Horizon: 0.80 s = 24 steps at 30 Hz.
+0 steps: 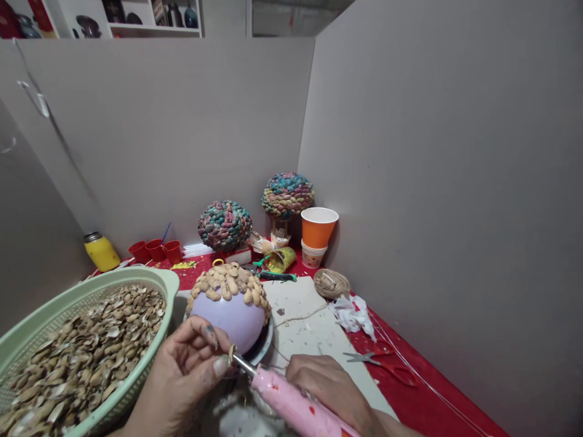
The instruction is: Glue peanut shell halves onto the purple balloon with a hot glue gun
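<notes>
Between the thumb and fingers of my left hand [182, 367] is a peanut shell [232, 352]. The metal tip of a pink hot glue gun [291, 397] meets that shell, and my right hand [325, 382] is closed around the gun's body. Just beyond them a lilac balloon [232, 318] rests on a round dish [266, 343], its top covered with peanut shells [230, 280]. To the left, a green colander [169, 280] holds a large heap of peanut shells [95, 358].
Two multicoloured shell-covered balls [225, 226] stand at the back. An orange cup [319, 227], twine ball [331, 283], crumpled white plastic [354, 315] and scissors [385, 363] line the right. Red cups [172, 252] and a yellow bottle [102, 252] sit back left. Grey partitions [182, 121] enclose the table.
</notes>
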Motion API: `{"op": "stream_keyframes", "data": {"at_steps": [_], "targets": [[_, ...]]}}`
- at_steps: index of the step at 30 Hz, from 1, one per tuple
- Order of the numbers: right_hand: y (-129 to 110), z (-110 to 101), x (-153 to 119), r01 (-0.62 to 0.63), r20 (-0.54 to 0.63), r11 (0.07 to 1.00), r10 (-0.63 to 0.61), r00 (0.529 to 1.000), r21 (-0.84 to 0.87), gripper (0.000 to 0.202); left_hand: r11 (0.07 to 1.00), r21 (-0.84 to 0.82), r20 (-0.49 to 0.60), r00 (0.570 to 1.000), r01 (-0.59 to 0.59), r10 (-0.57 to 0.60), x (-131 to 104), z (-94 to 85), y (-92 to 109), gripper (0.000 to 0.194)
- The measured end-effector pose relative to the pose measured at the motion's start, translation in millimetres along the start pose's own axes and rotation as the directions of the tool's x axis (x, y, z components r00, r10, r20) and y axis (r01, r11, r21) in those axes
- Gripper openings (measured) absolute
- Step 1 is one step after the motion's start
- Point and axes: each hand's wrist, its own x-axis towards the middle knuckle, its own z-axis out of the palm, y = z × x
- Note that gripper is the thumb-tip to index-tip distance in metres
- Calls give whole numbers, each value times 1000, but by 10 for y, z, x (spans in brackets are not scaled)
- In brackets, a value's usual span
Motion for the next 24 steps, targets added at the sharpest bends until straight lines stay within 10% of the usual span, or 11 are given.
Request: {"op": "stream_keyframes", "data": {"at_steps": [24], "targets": [[22, 3, 2, 15, -14, 989, -17, 1000, -145, 41, 999, 36, -4, 1000, -28, 28, -6, -9, -7, 29]]}}
